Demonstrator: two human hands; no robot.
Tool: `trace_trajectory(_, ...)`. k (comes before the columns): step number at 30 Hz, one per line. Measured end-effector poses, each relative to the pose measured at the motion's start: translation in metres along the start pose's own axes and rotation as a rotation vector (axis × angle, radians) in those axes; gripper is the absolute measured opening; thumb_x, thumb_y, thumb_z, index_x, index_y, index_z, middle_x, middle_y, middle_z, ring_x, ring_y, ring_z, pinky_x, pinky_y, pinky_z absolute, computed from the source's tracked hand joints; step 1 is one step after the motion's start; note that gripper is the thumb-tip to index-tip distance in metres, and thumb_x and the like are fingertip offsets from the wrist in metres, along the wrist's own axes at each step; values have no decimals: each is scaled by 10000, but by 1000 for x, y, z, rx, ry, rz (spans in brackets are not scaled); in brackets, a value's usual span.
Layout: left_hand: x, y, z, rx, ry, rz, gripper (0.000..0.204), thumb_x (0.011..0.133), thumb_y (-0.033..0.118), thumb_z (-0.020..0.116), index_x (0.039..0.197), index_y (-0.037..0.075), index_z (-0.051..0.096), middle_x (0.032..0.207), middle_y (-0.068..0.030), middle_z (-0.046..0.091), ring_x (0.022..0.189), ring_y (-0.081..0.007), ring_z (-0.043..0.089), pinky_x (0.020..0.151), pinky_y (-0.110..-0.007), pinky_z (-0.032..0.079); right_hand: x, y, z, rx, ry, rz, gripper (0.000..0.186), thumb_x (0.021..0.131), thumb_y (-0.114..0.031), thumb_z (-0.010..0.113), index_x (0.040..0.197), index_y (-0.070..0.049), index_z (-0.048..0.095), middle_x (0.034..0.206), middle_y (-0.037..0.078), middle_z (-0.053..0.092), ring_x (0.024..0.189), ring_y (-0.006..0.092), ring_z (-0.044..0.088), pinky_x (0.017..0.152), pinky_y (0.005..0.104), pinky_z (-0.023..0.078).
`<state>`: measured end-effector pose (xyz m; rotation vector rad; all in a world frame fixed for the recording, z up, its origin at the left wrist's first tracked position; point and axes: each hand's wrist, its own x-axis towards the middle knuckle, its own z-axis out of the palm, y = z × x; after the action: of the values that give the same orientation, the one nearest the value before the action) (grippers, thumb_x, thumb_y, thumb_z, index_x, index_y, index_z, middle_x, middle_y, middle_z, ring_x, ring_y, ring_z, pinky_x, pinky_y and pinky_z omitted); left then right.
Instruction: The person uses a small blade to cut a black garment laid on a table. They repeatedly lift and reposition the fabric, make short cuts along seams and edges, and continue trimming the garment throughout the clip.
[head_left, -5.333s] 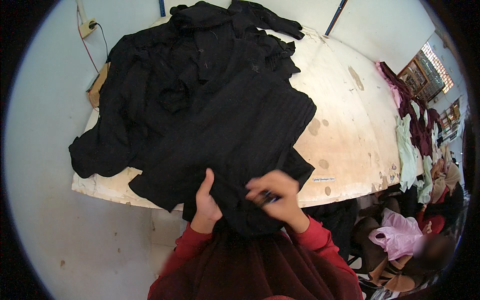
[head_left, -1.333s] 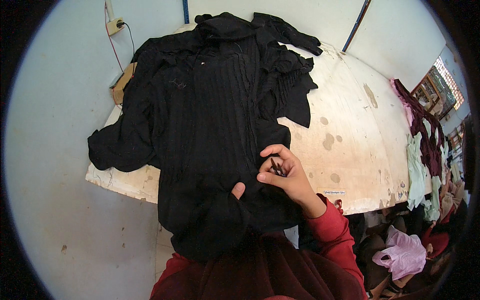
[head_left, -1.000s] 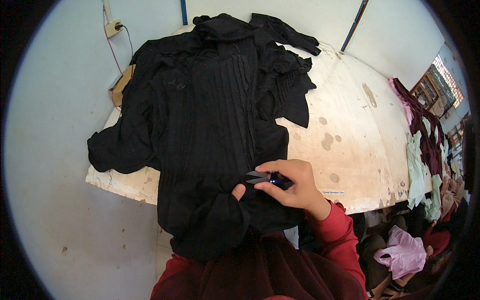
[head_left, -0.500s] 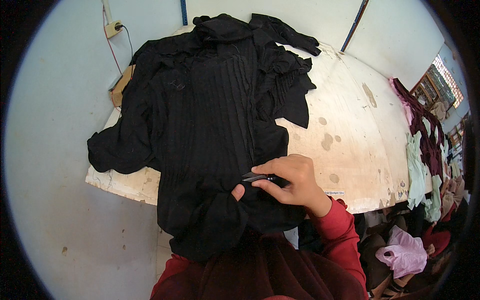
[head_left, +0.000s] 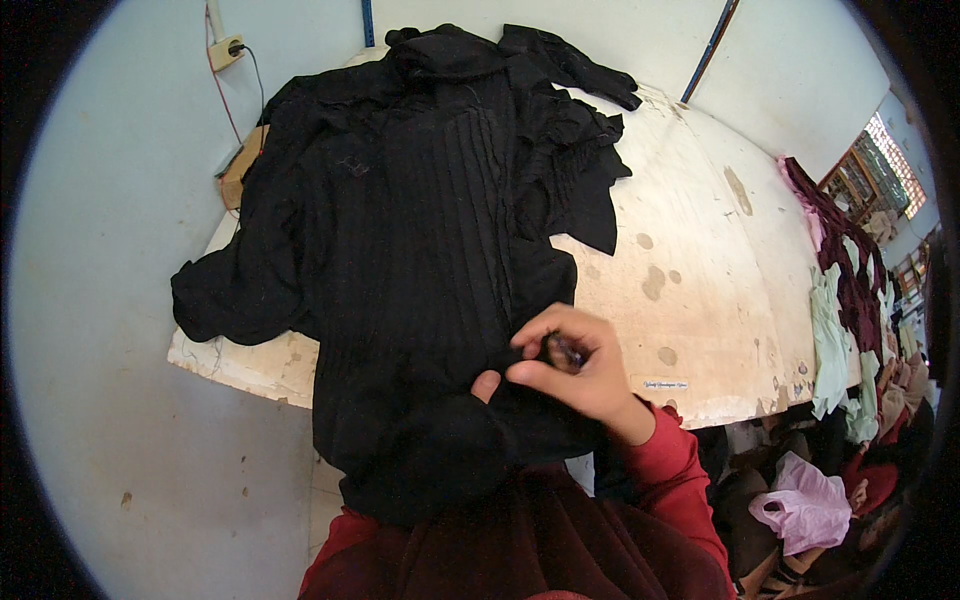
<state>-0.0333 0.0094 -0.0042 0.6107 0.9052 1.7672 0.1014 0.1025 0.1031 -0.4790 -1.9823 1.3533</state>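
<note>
1. The black garment point(head_left: 405, 270) is lying on the table point(head_left: 730, 310), its near end drooping past the near edge toward the person. More black cloth is bunching around its far end; where one piece is ending and another beginning, I cannot tell.
2. Its long axis is running away from the person, and its pleats point(head_left: 470, 190) are following that line, leaning slightly left toward the far end.
3. The snips point(head_left: 567, 353) are sitting inside the right hand point(head_left: 580, 365); blur is hiding which way the blades are pointing.
4. The right hand is reaching in from the lower right, its red sleeve point(head_left: 668, 455) slanting up and left. Curled fingers are clamping the snips. Thumb and forefinger are pointing left, their tips near each other beside dark cloth; I cannot tell whether they are pinching it.
5. The left hand point(head_left: 486, 386) is showing only its thumb, which is pointing up and slightly right over the cloth. Its fingers are hiding, so I cannot tell whether it is gripping.
</note>
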Motion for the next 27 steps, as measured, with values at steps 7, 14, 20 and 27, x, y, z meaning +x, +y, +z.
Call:
trace_trajectory(7, -2, 1, -2, 3, 14, 7, 338, 1005, 303, 509, 1168, 11, 558, 1132, -115, 594, 1061, -178, 578, 898, -324, 475, 4, 14, 13, -11, -78, 260, 160, 883, -162, 701, 816, -16, 692, 770, 28, 680, 604, 21, 522, 532, 200, 377)
trace_trajectory(14, -2, 3, -2, 18, 27, 20, 350, 1007, 308, 502, 1186, 11, 550, 1150, -120, 590, 1075, -184, 577, 910, -330, 475, 1, 48, 9, 1057, -285, 586, 241, 873, -121, 712, 1069, -24, 610, 682, -7, 567, 514, 55, 451, 495, 210, 335)
trace_trajectory(20, -3, 1, -12, 10, 65, 35, 361, 1009, 313, 496, 1201, 10, 542, 1166, -124, 586, 1087, -188, 576, 921, -335, 475, 2, 16, -5, -205, -23, -202, 364, 799, -173, 792, 1118, -49, 672, 866, 57, 701, 713, 164, 658, 611, 261, 498)
trace_trajectory(27, -4, 1, -10, 14, 69, 37, 374, 1011, 318, 490, 1218, 9, 533, 1184, -129, 582, 1100, -193, 575, 932, -341, 475, -3, 3, -5, -593, 52, -444, 256, 733, -158, 809, 954, -58, 728, 828, 101, 724, 677, 233, 698, 601, 291, 517)
